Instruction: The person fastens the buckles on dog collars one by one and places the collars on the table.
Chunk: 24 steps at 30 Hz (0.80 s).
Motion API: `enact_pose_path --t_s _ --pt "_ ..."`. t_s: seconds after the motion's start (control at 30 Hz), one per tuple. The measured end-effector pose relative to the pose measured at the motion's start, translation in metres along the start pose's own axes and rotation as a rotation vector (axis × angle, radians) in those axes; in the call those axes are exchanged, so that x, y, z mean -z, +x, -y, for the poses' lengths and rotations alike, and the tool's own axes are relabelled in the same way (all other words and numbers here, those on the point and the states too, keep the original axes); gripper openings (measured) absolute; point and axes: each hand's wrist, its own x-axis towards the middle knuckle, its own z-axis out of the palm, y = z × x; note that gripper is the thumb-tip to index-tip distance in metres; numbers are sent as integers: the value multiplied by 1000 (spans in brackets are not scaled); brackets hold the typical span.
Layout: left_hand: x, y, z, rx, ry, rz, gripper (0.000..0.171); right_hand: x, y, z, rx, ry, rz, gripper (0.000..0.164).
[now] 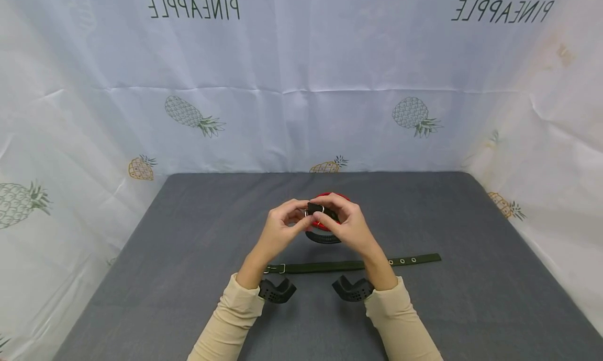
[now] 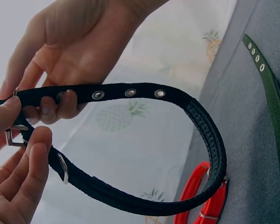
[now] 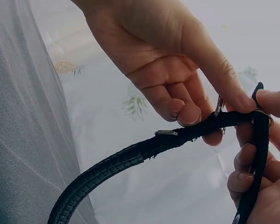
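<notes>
Midway between table sides (image 1: 157, 220), left hand (image 1: 275, 229) and right hand (image 1: 353, 226) pinch the black collar (image 2: 216, 149).

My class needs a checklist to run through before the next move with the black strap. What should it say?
1. Left hand grips black strap near its buckle: ok.
2. Right hand grips the strap's eyelet end: ok.
3. Three eyelets uncovered: ok.
4. Buckle fastened: cannot tell; fingers crowd it.
5. Green strap and red strap out of both hands, on the table: ok.
</notes>
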Motion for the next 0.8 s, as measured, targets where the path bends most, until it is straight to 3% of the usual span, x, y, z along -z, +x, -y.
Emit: enact_pose_path --t_s 0.23,0.5,0.67,0.8 --pt "1 1 1 11 27 -33 34 2 0 -2 -12 -32 -35 21" --pt "1 2 5 -22 102 -138 32 2 0 -1 -18 9 -100 21" --pt "-2 2 3 3 33 -180 34 2 1 0 23 -13 -142 21" --pt "-3 2 1 16 -12 -173 33 2 1 2 36 -57 -149 18"
